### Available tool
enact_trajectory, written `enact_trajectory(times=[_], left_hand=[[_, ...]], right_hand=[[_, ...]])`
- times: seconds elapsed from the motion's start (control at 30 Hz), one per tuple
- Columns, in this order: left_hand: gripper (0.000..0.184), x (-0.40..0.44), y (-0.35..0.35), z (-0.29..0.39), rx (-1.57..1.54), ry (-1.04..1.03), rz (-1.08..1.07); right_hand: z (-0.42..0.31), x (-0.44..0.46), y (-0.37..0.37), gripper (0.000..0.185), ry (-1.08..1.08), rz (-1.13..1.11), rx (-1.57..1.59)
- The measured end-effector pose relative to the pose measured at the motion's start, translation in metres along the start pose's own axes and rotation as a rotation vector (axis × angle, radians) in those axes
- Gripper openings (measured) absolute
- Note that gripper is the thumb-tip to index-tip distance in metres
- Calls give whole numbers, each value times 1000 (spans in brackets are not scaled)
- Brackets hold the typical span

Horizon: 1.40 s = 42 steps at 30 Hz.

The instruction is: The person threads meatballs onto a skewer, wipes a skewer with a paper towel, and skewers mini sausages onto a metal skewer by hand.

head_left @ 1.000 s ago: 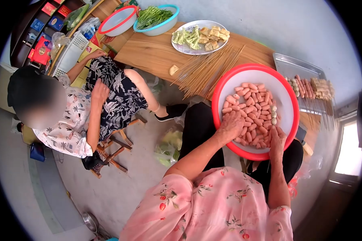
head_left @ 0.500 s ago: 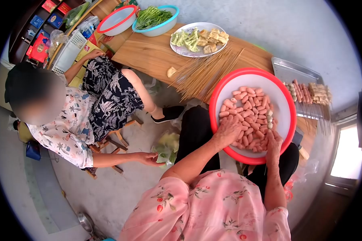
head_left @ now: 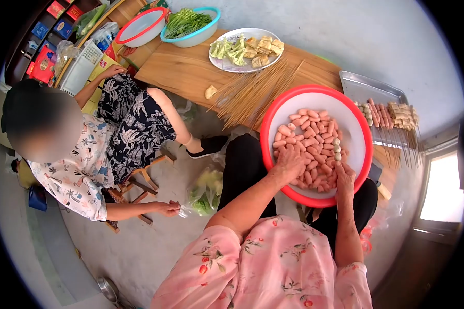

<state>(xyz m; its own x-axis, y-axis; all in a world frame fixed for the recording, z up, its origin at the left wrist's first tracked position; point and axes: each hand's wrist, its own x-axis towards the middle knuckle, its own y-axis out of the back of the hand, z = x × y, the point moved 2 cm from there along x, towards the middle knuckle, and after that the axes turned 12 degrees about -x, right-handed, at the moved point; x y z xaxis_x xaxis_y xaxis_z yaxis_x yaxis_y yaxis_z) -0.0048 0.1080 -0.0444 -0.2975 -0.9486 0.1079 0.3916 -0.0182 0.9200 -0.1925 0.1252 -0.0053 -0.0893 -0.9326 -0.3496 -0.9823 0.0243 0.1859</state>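
Observation:
A white basin with a red rim [head_left: 265, 129] rests on my lap, with many small pink sausages [head_left: 314, 136] inside. My left hand [head_left: 290, 161] reaches into it from the left, fingers apart and resting among the sausages. Their tips are partly hidden, and I see nothing gripped. On the right side of the basin, my right hand [head_left: 345, 177] is closed around a thin skewer, most of which is hidden. Several greyish-white balls [head_left: 337, 148] are threaded on the skewer just above my fingers, over the sausages.
Bare bamboo sticks [head_left: 258, 92] lie on the wooden table [head_left: 175, 67], near a plate [head_left: 216, 63] of food pieces. A metal tray [head_left: 368, 82] holds loaded skewers. At left sits a person [head_left: 87, 149] gripping a clear bag of greens [head_left: 206, 193].
The view has shifted slightly, so most things sit farther left. The seated person's hand has drawn back left and now pinches the bag's edge. My hands stay in the basin.

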Motion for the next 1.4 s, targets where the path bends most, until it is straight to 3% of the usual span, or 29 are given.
enact_trajectory(times=[0.17, 0.47, 0.53, 0.67, 0.77, 0.87, 0.93, 1.07, 1.13, 1.33, 1.4], left_hand=[[25, 0, 2, 0, -17, -22, -83], [24, -2, -7, -5, -104, -78, 23], [24, -2, 6, 1, -114, -37, -81], [24, -4, 5, 0, -94, -74, -94], [24, -7, 4, 0, -121, -132, -58], [23, -8, 4, 0, -76, -189, 133], [23, -5, 1, -1, -169, -151, -35], [22, -8, 10, 1, -38, -47, -28], [21, -8, 10, 2, -141, -119, -133], [29, -10, 24, 6, -56, -115, -141], [37, -9, 37, 11, -15, -99, -282]], right_hand=[[-1, 2, -1, 25, 12, 7, 0], [1, 2, -2, 25, -8, 31, 24], [0, 2, -3, 25, -10, 34, 16], [0, 2, -3, 25, -30, 37, -16], [7, 4, -1, 26, -15, 19, -17], [8, 5, -1, 25, 21, 12, -29], [3, 2, 0, 25, 23, 15, -25], [11, 7, -1, 24, 15, 20, -42], [12, 7, -1, 24, 35, 6, -23], [8, 4, -4, 24, 35, -1, -11], [3, 2, -5, 24, 33, 22, -43]])
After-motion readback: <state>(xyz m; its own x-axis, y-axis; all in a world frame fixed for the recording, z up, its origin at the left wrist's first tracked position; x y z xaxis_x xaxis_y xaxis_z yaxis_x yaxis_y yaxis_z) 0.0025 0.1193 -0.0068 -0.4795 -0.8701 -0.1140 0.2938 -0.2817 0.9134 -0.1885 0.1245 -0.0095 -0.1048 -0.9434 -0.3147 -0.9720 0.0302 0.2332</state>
